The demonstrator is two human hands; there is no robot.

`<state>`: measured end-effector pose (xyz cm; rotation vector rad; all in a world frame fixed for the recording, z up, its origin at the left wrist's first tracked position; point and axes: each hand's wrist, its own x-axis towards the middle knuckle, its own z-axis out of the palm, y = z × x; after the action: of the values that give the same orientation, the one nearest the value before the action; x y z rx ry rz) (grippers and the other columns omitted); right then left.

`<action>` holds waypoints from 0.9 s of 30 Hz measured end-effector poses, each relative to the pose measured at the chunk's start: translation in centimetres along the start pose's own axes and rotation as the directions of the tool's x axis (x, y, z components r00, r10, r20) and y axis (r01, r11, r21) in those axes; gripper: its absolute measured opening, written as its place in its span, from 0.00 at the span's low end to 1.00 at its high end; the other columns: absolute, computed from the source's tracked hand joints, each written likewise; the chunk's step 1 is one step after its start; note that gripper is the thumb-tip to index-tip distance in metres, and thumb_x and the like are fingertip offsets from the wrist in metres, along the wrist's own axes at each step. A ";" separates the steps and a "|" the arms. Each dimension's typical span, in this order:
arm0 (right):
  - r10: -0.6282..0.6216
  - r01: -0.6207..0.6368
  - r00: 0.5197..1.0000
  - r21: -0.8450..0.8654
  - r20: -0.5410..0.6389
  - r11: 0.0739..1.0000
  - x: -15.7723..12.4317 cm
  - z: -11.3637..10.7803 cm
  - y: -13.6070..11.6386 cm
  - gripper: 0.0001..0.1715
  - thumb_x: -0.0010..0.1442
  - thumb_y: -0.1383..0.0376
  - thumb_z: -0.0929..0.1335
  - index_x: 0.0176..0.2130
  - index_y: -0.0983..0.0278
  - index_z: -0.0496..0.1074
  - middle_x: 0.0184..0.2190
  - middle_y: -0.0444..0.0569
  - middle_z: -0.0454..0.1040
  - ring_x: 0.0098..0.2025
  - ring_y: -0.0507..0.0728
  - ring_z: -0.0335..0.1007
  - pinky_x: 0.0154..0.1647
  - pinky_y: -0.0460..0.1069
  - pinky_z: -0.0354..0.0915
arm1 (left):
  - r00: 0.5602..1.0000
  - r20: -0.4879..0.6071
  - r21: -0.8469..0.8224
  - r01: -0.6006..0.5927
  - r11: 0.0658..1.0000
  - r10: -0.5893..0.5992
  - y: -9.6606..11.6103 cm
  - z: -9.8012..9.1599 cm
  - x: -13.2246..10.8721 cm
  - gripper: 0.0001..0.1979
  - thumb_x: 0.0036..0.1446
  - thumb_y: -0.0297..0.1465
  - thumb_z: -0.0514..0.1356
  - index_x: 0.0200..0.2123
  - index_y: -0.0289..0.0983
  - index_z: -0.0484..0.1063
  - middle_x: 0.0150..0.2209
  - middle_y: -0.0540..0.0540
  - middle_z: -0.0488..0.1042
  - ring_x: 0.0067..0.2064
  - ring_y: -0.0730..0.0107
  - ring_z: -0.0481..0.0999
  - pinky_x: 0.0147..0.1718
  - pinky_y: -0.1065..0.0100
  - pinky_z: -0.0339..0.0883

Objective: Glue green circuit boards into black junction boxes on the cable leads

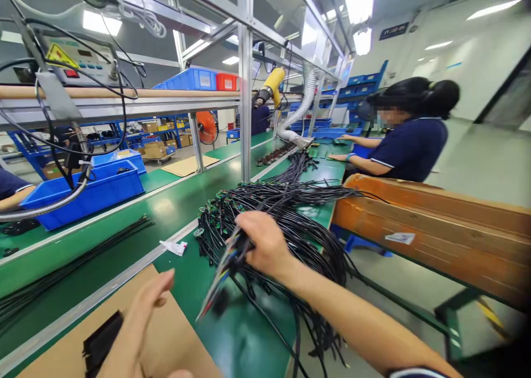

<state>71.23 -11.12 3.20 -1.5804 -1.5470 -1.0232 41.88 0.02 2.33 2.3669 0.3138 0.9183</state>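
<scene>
My right hand (pixel 265 242) is closed around several black cables (pixel 237 251), with their coloured wire ends pointing down and toward the left, blurred by motion. Beneath and behind it, a large heap of black cables (pixel 307 229) spreads over the green bench (pixel 182 306), many hanging over its right edge. My left hand (pixel 136 323) is raised over a sheet of cardboard (pixel 170 339), fingers stretched out and nothing in them. Partly hidden beside that hand, a flat black piece (pixel 102 336) lies on the cardboard.
A metal post (pixel 245 101) rises behind the heap. Thin black cables (pixel 83 262) and a blue bin (pixel 91 195) are at the left. A small white scrap (pixel 174 247) lies by the rail. Long cardboard boxes (pixel 423 229) stand right; a co-worker (pixel 410 140) sits beyond.
</scene>
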 end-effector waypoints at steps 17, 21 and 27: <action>0.023 -0.304 0.753 0.315 0.658 0.899 -0.2 2.8 -3.1 0.71 0.35 0.48 0.77 0.65 0.74 0.46 0.53 0.69 0.65 0.55 0.73 0.59 0.54 0.66 0.55 | 0.968 0.218 -0.388 0.202 0.899 -0.124 -5.8 -6.2 -0.8 0.30 0.50 0.48 0.62 0.56 0.45 0.67 0.41 0.37 0.76 0.37 0.45 0.78 0.35 0.47 0.72; -0.081 -0.301 0.783 0.489 0.617 0.819 0.6 2.9 -8.3 0.35 0.52 0.62 0.69 0.57 0.67 0.59 0.49 0.58 0.69 0.46 0.60 0.68 0.47 0.54 0.64 | 0.994 0.086 -0.319 0.085 0.944 -0.060 -3.5 -6.3 -2.3 0.27 0.52 0.48 0.61 0.55 0.48 0.66 0.47 0.38 0.73 0.45 0.43 0.75 0.44 0.43 0.68; -0.145 -0.170 0.788 0.438 0.598 0.883 6.2 -0.4 -12.9 0.15 0.61 0.63 0.60 0.46 0.69 0.66 0.37 0.55 0.71 0.37 0.58 0.67 0.38 0.51 0.63 | 0.999 0.019 -0.237 -0.030 0.971 0.036 3.9 -7.7 -5.2 0.37 0.50 0.43 0.65 0.60 0.43 0.56 0.65 0.37 0.46 0.65 0.42 0.49 0.56 0.46 0.57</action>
<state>58.21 -7.96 8.22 -1.6297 -2.0142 -0.0422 32.83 -1.98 6.43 2.1672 0.1469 0.8902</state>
